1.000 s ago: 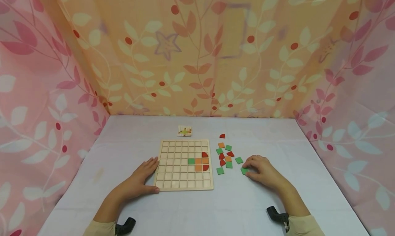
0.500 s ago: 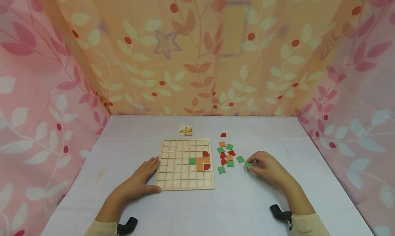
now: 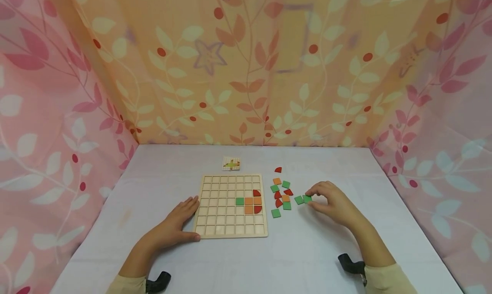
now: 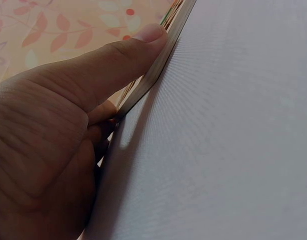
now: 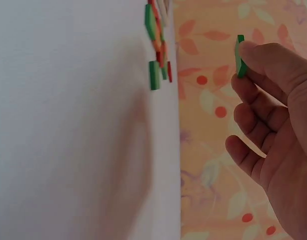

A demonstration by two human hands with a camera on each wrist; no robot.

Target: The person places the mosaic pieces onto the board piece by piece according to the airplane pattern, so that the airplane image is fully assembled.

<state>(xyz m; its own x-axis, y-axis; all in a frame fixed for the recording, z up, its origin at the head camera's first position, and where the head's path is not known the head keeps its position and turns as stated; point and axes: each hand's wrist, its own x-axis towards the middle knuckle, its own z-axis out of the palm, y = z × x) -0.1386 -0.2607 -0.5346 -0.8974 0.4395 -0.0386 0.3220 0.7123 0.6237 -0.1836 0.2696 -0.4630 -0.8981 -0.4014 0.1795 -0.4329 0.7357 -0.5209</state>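
A pale wooden grid board (image 3: 223, 221) lies on the table, with a green square, several orange squares and red quarter-round pieces set in its right-hand cells. My left hand (image 3: 169, 225) rests at the board's left edge; its thumb lies on the rim in the left wrist view. Between thumb and forefinger my right hand (image 3: 334, 204) pinches a green square tile (image 5: 239, 56), raised off the table in the right wrist view. The lower fingers of that hand are loosely bent. In the head view, another green tile (image 3: 299, 200) appears just left of the held one.
Loose green, orange and red pieces (image 3: 276, 213) lie scattered right of the board. A small card (image 3: 231, 163) with a coloured grid picture lies beyond it. Patterned cloth (image 3: 246, 72) encloses the white table (image 3: 153, 166) at the back and sides.
My right hand has lifted the green tile from the table and carried it up and slightly away from me. My left hand stays at the board's edge.
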